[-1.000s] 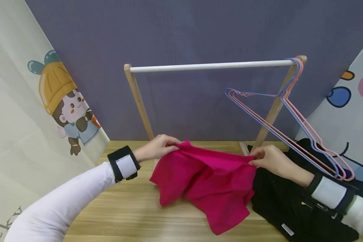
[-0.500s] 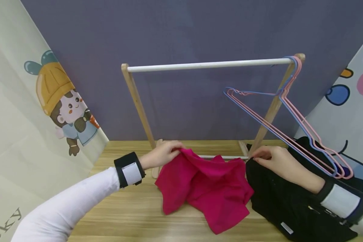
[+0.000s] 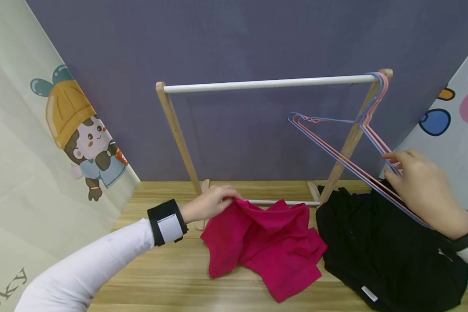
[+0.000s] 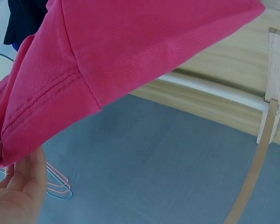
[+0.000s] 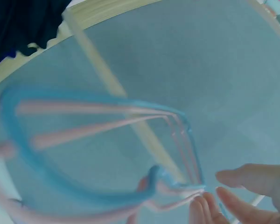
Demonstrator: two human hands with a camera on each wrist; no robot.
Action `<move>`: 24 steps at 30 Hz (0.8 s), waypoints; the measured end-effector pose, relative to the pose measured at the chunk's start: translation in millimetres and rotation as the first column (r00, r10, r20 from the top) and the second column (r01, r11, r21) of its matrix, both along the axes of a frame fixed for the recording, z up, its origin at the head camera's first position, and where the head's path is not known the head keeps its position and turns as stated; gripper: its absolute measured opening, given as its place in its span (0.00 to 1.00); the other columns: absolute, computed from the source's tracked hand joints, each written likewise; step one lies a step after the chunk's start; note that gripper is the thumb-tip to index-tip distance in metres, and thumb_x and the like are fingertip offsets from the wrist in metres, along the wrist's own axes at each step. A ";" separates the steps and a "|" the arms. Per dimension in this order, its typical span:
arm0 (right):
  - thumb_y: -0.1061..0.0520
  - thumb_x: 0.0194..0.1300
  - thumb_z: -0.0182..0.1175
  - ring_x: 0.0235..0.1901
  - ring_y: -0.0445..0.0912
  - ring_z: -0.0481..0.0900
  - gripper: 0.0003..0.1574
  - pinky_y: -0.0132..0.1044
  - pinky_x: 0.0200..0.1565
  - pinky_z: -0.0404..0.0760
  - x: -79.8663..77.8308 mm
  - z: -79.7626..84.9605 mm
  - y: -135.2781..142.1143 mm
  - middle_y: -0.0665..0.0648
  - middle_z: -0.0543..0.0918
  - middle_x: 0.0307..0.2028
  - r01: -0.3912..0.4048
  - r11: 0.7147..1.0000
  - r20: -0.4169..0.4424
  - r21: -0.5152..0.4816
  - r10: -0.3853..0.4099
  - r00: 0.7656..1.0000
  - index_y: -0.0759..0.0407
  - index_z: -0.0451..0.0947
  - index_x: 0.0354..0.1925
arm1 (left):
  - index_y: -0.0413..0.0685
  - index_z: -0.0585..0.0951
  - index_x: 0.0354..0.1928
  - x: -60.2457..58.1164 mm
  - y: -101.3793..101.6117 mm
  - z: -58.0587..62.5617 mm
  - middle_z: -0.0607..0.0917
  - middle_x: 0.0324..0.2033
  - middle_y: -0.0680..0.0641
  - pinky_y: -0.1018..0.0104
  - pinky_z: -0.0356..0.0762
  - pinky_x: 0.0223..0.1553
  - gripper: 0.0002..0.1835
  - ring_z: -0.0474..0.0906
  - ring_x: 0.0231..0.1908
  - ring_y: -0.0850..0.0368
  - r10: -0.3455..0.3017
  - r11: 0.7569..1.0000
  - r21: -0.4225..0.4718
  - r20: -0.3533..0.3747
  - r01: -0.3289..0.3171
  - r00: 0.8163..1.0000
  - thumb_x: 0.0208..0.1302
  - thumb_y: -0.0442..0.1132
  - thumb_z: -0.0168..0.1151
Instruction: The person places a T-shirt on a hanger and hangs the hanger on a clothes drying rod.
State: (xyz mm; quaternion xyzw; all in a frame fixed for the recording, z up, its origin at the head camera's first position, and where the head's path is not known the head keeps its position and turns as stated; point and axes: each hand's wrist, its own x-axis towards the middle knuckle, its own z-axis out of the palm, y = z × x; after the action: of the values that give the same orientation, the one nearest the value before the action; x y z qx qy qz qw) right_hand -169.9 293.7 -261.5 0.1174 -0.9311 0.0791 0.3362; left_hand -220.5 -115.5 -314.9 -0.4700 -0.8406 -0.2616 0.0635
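Note:
My left hand (image 3: 208, 203) pinches the edge of a bright pink garment (image 3: 257, 234), whose stitched hem and seam (image 4: 42, 98) show in the left wrist view. The garment drapes down in folds over the wooden table. Over on the right, my right hand (image 3: 425, 186) is at the sloping side of the hangers on the rack, overlapping them in the head view. In the right wrist view its thumb (image 5: 252, 178) and index finger are parted, with other fingers right at the neck of the hangers. A blue hanger (image 5: 42, 168) lies nearest, with pink hangers (image 5: 74, 132) beside it.
The rack has a white top rail (image 3: 265, 83) and wooden legs (image 3: 179, 138). Its lower white bar (image 3: 273, 202) runs behind the pink garment. A pile of black clothes (image 3: 382, 251) lies on the table (image 3: 160, 277) under the hangers.
My right hand has let go of the pink garment's corner, which dropped, and moved right and up to the hangers. The left hand keeps its pinch, slightly lower than before.

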 end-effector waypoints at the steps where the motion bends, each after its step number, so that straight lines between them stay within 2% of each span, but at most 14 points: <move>1: 0.68 0.50 0.55 0.25 0.61 0.71 0.14 0.60 0.23 0.73 -6.1 -4.5 8.8 0.72 0.70 0.31 0.013 1.000 0.008 0.010 -0.013 1.000 0.73 0.70 0.38 | 0.42 0.79 0.38 0.2 -0.4 0.1 0.81 0.35 0.45 0.62 0.76 0.40 0.12 0.75 0.38 0.57 -0.003 1.000 -0.001 0.001 0.003 1.000 0.56 0.25 0.49; 5: 0.66 0.50 0.58 0.21 0.56 0.71 0.13 0.57 0.22 0.75 -25.0 -16.1 32.5 0.68 0.71 0.28 0.038 0.999 0.051 0.038 -0.040 0.998 0.71 0.70 0.37 | 0.42 0.79 0.38 1.8 -2.3 0.6 0.81 0.35 0.44 0.61 0.76 0.40 0.12 0.75 0.39 0.56 -0.005 1.000 -0.004 0.010 0.006 1.000 0.56 0.25 0.49; 7: 0.67 0.49 0.58 0.18 0.54 0.70 0.14 0.55 0.20 0.75 -25.6 -11.3 30.9 0.68 0.71 0.25 0.029 0.999 0.092 0.021 -0.031 0.995 0.72 0.70 0.37 | 0.42 0.78 0.39 2.4 -3.2 0.3 0.81 0.36 0.44 0.61 0.76 0.41 0.11 0.75 0.40 0.55 -0.005 1.000 -0.010 0.017 0.006 1.000 0.56 0.25 0.50; 12: 0.69 0.48 0.54 0.16 0.53 0.68 0.13 0.55 0.19 0.71 -15.0 12.5 8.7 0.70 0.72 0.21 0.034 0.999 0.181 -0.016 -0.030 0.983 0.77 0.68 0.35 | 0.40 0.78 0.40 4.5 -4.2 -0.3 0.81 0.36 0.43 0.62 0.76 0.41 0.10 0.75 0.40 0.55 -0.004 0.999 -0.039 0.068 0.007 0.998 0.56 0.26 0.53; 16: 0.68 0.48 0.54 0.17 0.54 0.69 0.13 0.56 0.21 0.71 -14.8 19.3 1.6 0.69 0.72 0.20 0.030 0.998 0.195 -0.046 -0.020 0.981 0.78 0.67 0.34 | 0.39 0.78 0.39 6.2 -5.1 -0.3 0.81 0.35 0.44 0.64 0.76 0.38 0.10 0.75 0.37 0.57 0.013 0.998 -0.068 0.118 -0.005 0.993 0.54 0.26 0.55; 24: 0.66 0.52 0.58 0.19 0.58 0.72 0.13 0.59 0.23 0.73 -23.7 11.8 4.0 0.74 0.73 0.24 -0.001 0.997 0.179 -0.081 0.015 0.984 0.77 0.68 0.31 | 0.40 0.78 0.40 7.7 -5.9 -3.9 0.80 0.33 0.46 0.68 0.73 0.30 0.10 0.70 0.29 0.62 -0.001 0.995 -0.100 0.170 0.018 0.985 0.55 0.27 0.56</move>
State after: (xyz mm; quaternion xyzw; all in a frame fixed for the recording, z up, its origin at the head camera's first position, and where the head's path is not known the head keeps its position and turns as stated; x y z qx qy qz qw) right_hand -193.6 297.7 -249.7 0.0998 -0.9531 0.1284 0.2552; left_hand -212.8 -121.4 -318.8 -0.4524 -0.8530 -0.2581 -0.0335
